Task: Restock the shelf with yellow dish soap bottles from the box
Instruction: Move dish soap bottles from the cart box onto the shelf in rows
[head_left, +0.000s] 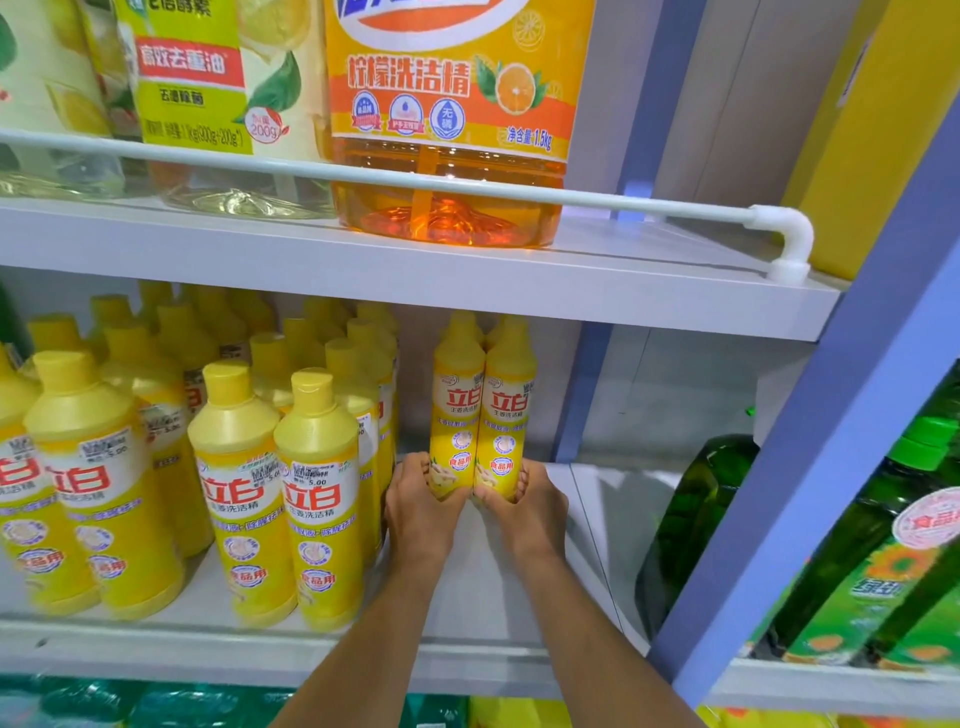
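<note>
Left hand (421, 512): fingers curled round the base of the left bottle (457, 415).
Right hand (525, 512): clamped the same way on the right bottle (510, 415).
Look: 2 slim yellow dish soap bottles, yellow caps, red characters on a white label band.
Position: upright, touching side by side, on the white shelf (519, 603), just right of the stocked bottles (317, 499).
Above: orange detergent jug (447, 130).
</note>
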